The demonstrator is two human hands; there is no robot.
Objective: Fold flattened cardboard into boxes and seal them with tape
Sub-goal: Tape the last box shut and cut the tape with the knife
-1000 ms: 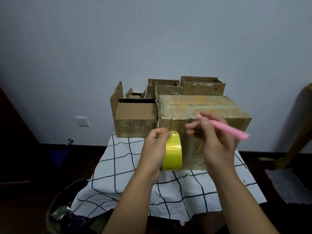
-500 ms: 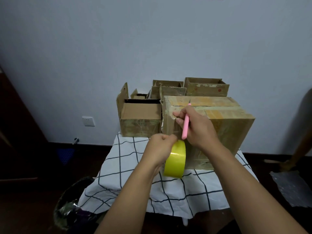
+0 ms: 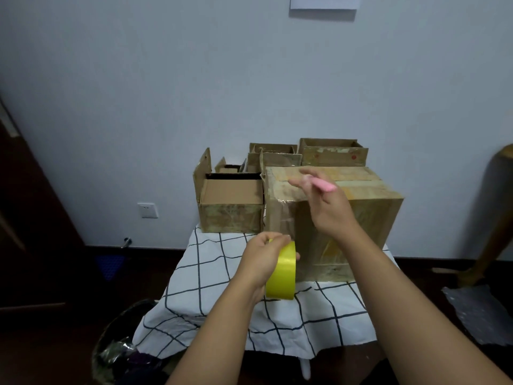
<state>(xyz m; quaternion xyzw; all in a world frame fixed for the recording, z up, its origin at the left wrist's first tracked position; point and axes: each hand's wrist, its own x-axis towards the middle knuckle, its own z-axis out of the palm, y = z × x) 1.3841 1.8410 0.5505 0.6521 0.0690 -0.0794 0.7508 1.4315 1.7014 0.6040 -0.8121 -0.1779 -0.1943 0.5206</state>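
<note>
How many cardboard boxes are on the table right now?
5 visible: the big taped box in front, an open box left of it, a small one behind that, and two open ones at the back, middle and right. Others may be hidden.

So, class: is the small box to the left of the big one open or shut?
Open: the small box has one flap upright and a dark gap along its top.

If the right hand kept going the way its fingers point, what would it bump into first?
Probably the top of the big taped box; the right hand, holding a pink cutter, points up-left over it. Depth is unclear.
</note>
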